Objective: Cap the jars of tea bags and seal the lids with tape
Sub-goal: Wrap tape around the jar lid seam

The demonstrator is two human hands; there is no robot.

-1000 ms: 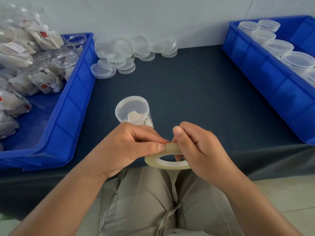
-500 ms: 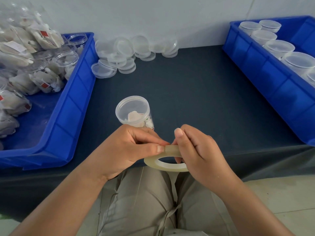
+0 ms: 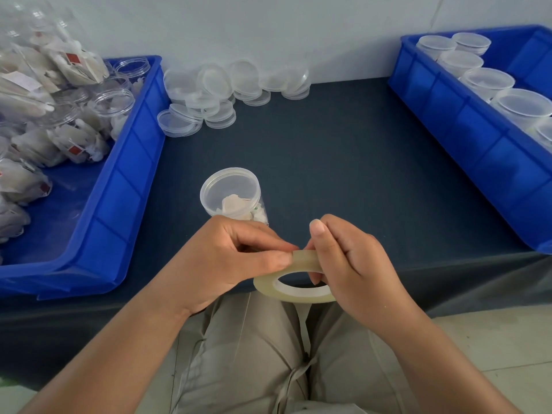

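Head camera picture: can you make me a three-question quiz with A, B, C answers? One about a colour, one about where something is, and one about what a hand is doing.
1. What colour is the right bin?
A. red
B. blue
C. green

2. Where does the capped jar stand?
A. inside that bin
B. on the person's lap
C. on the dark table

3. What is the left hand doing?
A. lying flat
B. pinching at the tape roll
C. lifting a lid

Answers:
1 B: its walls are bright blue.
2 C: it stands on the table, just beyond the left hand.
3 B: thumb and finger meet on the roll, which the right hand holds.
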